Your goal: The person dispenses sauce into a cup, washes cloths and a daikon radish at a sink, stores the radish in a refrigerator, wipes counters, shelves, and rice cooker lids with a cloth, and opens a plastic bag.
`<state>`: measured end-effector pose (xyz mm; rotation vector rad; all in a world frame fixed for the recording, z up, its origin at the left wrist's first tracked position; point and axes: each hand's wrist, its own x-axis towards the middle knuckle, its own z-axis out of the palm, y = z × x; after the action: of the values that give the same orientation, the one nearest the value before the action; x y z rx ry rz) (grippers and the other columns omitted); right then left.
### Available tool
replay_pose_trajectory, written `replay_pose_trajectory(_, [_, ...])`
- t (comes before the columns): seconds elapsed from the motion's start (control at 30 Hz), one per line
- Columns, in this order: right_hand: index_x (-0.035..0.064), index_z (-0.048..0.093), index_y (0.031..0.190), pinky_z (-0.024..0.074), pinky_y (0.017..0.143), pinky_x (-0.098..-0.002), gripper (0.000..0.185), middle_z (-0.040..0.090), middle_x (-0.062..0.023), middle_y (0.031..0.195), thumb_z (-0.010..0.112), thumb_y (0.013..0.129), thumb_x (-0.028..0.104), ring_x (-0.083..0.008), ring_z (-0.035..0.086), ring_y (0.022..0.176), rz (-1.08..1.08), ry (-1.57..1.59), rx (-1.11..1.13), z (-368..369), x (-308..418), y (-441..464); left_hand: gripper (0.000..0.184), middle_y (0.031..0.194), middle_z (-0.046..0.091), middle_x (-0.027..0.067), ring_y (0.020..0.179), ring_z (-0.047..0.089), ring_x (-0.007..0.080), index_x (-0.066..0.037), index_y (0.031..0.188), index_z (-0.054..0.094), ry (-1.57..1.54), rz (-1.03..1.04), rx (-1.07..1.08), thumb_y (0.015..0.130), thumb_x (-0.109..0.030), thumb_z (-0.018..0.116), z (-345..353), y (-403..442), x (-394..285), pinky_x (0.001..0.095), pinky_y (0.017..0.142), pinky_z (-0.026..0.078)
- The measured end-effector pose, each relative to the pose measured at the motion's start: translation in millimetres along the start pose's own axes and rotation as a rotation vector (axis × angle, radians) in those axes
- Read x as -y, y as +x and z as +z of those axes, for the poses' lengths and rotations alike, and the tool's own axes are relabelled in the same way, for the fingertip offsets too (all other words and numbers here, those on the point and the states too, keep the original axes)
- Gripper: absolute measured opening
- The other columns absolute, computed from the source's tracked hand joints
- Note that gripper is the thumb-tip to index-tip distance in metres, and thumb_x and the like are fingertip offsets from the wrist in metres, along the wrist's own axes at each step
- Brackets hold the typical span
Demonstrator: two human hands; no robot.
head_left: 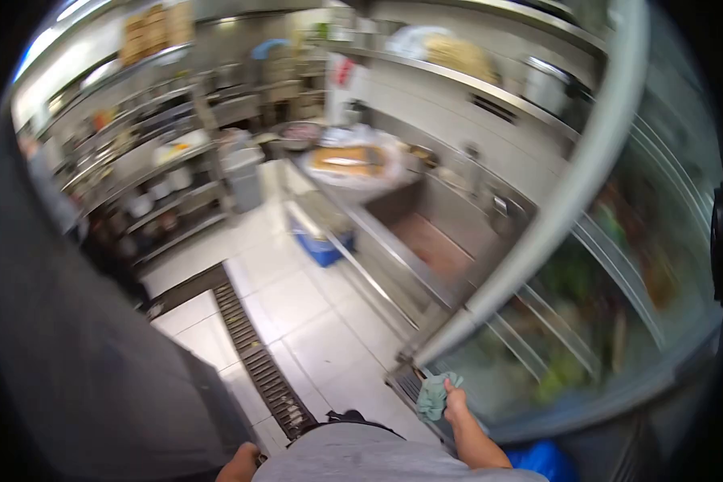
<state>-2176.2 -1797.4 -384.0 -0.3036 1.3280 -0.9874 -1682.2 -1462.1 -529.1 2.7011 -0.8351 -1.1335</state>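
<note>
My right hand [455, 402] is closed on a crumpled pale green cloth [432, 397], low in front of a glass-fronted refrigerator [506, 377]. The cloth is close to the lower corner of the glass, but I cannot tell whether it touches. Blurred green and reddish goods show on wire shelves behind the glass. My left hand [239, 464] hangs at my left side by the bottom edge of the view, near a dark grey panel [136, 377]. Its fingers are mostly hidden, with a small dark thing beside them that I cannot make out.
A steel sink [434, 233] stands ahead, with a board [345, 161] on the counter beyond. A floor drain grate [257, 353] crosses the white tiles. A blue crate [321, 241] sits under the counter, a grey bin [243, 177] farther back. Another person [52, 185] is at far left.
</note>
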Motion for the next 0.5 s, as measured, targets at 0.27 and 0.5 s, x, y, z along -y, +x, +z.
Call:
replay_pose_trajectory(0.27, [-0.0010,0.042,0.132,0.0373,0.101,-0.0373,0.048,0.054,-0.0217,0.124,0.053,0.086,0.003,-0.0362,0.050,0.117,-0.967,-1.070,0.941,453.9,-34.9,57.1,0.026,0.074,0.063,0.0044,0.060,0.059,0.0194,-0.007,0.105,0.066,-0.655,-0.322,-0.080,0.085,-0.025,0.065,-34.5,111.8,59.9,0.0382,0.056,0.048])
replay_pose_trajectory(0.5, [0.0061,0.057,0.109,0.0457,0.085,-0.0493,0.033,0.061,-0.0234,0.107,0.043,0.089,0.028,-0.0427,0.057,0.099,-0.751,-1.776,0.848,544.1,-139.5,175.2,0.040,0.086,0.066,0.0072,0.067,0.062,0.0181,-0.005,0.109,0.063,-0.974,-0.455,0.055,0.086,-0.037,0.059,-190.0,267.2,25.5,0.0352,0.054,0.048])
